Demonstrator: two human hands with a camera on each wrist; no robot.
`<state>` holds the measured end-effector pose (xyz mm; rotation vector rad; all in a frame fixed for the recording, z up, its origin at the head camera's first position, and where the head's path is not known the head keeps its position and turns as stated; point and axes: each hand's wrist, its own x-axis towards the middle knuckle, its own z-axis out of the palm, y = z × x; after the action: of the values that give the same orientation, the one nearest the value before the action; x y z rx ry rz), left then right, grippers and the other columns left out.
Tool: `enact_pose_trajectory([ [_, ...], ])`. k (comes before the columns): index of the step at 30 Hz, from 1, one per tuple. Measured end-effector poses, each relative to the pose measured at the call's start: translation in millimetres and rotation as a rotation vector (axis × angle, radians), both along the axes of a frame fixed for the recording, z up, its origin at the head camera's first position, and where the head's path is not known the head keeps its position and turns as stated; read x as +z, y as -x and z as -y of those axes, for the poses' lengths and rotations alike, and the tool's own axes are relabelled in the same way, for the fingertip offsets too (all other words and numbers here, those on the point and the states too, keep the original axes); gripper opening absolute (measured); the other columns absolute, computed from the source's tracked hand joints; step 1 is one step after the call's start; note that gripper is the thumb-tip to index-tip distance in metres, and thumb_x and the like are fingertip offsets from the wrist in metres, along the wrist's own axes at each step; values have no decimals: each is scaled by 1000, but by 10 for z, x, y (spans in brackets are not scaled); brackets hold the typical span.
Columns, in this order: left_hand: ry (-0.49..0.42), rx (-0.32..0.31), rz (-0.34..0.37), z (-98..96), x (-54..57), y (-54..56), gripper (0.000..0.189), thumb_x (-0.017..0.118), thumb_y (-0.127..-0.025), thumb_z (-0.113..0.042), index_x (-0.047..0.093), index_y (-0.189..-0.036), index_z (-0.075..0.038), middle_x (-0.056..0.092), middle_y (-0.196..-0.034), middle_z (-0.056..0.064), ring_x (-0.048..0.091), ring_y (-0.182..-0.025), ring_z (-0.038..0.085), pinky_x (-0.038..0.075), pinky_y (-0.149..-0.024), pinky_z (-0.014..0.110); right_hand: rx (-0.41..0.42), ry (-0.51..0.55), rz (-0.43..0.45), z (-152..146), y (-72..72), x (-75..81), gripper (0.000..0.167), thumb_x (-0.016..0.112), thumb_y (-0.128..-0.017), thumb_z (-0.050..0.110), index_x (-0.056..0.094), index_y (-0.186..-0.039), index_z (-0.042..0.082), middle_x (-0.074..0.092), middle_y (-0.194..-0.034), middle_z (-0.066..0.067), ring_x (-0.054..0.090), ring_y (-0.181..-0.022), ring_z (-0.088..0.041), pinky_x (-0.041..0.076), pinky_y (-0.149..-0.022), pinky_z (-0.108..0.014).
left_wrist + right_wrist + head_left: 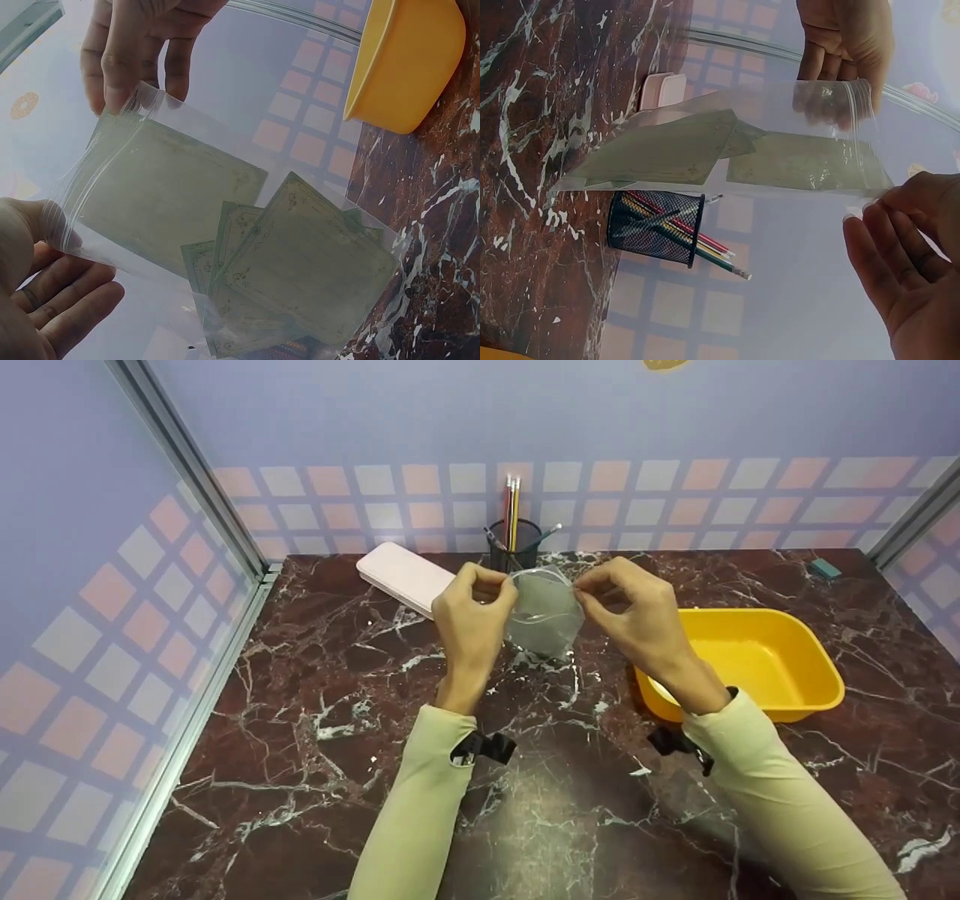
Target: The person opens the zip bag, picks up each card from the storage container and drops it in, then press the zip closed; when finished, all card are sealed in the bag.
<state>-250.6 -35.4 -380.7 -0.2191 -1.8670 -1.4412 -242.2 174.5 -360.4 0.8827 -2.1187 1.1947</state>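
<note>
A clear zip bag (546,611) hangs between my two hands above the table. Several greenish paper cards (315,262) with ornate printed borders lie inside it, some overlapping near the bottom. My left hand (476,611) pinches one top corner between thumb and forefinger. The opposite top corner is pinched by my right hand (634,611). In the left wrist view the zip strip (97,172) runs between the two hands; whether it is sealed I cannot tell.
A yellow basin (765,660) stands to the right, partly behind my right wrist. Behind the bag is a black mesh cup (525,555) of pencils. A pale pink case (409,577) lies back left, a small teal block (825,569) at the back right.
</note>
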Motion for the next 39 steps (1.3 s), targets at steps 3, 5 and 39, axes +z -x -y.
enact_pose_trajectory([
  [3, 2, 2, 2, 2, -1, 1, 6, 77, -84, 3, 73, -83, -2, 74, -75, 5, 68, -63, 16, 58, -61, 27, 8, -24, -2, -12, -9, 7, 12, 76, -90, -11, 73, -99, -5, 73, -96, -13, 71, -82, -23, 60, -75, -19],
  [5, 3, 2, 7, 2, 1, 2, 6, 77, -84, 3, 73, -83, -2, 74, -74, 5, 68, -63, 16, 58, -61, 27, 8, -36, 0, -21, -17, 14, 10, 76, -90, -10, 74, -99, -5, 73, -96, -13, 70, -82, -22, 60, -75, -20],
  [39, 19, 16, -3, -8, 0, -2, 6, 76, -84, 2, 73, -82, -3, 73, -73, 4, 67, -62, 15, 57, -60, 26, -116, -288, 91, -788, -12, -67, 15, 80, -89, -9, 75, -102, -3, 75, -102, -12, 72, -87, -23, 57, -78, -16],
])
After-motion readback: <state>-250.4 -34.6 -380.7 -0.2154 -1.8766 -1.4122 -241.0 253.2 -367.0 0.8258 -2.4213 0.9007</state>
